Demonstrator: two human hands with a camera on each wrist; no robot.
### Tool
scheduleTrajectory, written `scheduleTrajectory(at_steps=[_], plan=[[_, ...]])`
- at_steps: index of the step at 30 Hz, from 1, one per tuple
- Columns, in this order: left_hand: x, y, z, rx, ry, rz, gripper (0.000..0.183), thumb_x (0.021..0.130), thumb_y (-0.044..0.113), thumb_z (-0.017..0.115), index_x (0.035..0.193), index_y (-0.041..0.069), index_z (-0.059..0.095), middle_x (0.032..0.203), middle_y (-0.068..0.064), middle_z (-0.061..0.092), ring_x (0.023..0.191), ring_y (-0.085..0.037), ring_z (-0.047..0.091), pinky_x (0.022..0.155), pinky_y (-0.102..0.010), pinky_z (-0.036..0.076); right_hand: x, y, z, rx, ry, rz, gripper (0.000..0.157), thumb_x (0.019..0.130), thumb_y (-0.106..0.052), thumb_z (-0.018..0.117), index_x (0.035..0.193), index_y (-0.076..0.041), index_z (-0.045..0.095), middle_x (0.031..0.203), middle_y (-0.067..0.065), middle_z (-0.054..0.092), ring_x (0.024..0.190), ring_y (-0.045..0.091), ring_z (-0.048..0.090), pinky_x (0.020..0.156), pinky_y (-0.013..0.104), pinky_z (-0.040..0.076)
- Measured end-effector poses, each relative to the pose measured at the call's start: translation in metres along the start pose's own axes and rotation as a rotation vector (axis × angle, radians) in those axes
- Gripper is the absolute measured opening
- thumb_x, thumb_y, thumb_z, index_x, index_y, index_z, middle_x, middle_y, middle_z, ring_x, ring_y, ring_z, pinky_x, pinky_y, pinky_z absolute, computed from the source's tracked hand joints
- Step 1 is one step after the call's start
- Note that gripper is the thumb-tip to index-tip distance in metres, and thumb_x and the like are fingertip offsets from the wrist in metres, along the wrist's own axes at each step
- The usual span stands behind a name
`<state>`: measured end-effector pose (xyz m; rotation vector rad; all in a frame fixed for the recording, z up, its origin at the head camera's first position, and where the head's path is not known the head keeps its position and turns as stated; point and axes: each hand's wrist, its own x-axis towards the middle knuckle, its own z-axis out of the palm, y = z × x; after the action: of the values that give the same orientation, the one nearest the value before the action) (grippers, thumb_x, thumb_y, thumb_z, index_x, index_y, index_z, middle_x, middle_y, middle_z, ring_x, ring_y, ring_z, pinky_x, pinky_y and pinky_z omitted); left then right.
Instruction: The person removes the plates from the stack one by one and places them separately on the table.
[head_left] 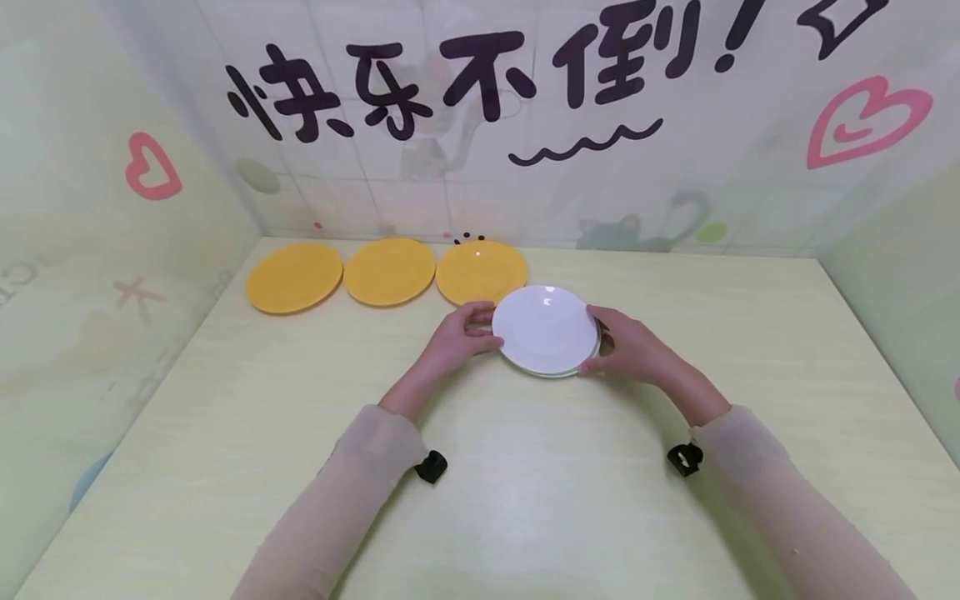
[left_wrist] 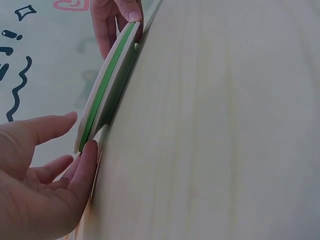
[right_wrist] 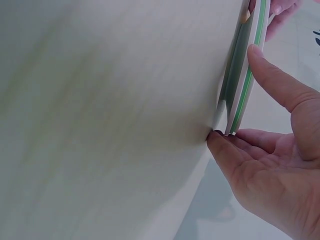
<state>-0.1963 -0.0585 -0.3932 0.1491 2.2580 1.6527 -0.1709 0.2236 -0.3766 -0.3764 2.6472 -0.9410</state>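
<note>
1. The left hand (head_left: 453, 340) holds the near-left rim of a stack of round, glossy plates (head_left: 546, 329). Its fingers reach beneath the stack, with the thumb on the upper side; I cannot tell whether the thumb touches.
2. The right hand (head_left: 632, 343) grips the opposite rim, its thumb against the edge and its other fingers curled underneath.
3. The stack lies between the two hands, a smooth white face on top. Seen edge-on in the left wrist view, it shows a bright green band (left_wrist: 106, 85) between two white ones.
4. Part of its underside shows in both wrist views, just over the pale, faintly streaked, wood-look surface (head_left: 547, 500); whether it touches there, I cannot tell.
5. Just behind and left of the stack is a round yellow plate (head_left: 480, 268), its near edge partly covered in the head view.
6. Two more round yellow plates (head_left: 389, 272) continue that row leftward along the back, nearly edge to edge.
7. Pale beige-pink sleeves (head_left: 315, 517) cover both forearms, with a small black piece (head_left: 431, 467) by each cuff.
8. Behind stands a pale printed wall (head_left: 480, 200) with large black characters (head_left: 487, 75) and pink heart outlines (head_left: 870, 121).
</note>
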Motion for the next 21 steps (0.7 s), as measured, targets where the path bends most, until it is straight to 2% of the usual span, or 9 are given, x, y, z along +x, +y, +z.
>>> scheduleTrajectory(at_steps=[8,21], plan=[[0.002,0.002,0.005,0.031,0.042,-0.043,0.060,0.089,0.004,0.073,0.144,0.005,0.048,0.141,-0.015,0.057,0.121,-0.031,0.062,0.096,-0.033,0.059,0.000,-0.001,0.000,0.003,-0.008,0.002,0.097,0.083,-0.019,0.082,0.153,0.011,0.021,0.158,0.031,0.027,0.145,0.046,0.032,0.120,0.055,0.033],[0.004,0.007,0.011,0.118,0.085,-0.102,0.059,0.089,0.008,0.074,0.143,0.008,0.049,0.138,-0.010,0.057,0.116,-0.026,0.062,0.097,-0.033,0.058,0.001,0.001,0.000,0.006,-0.009,0.005,0.097,0.083,-0.019,0.081,0.153,0.010,0.021,0.159,0.030,0.027,0.145,0.045,0.032,0.120,0.056,0.032]])
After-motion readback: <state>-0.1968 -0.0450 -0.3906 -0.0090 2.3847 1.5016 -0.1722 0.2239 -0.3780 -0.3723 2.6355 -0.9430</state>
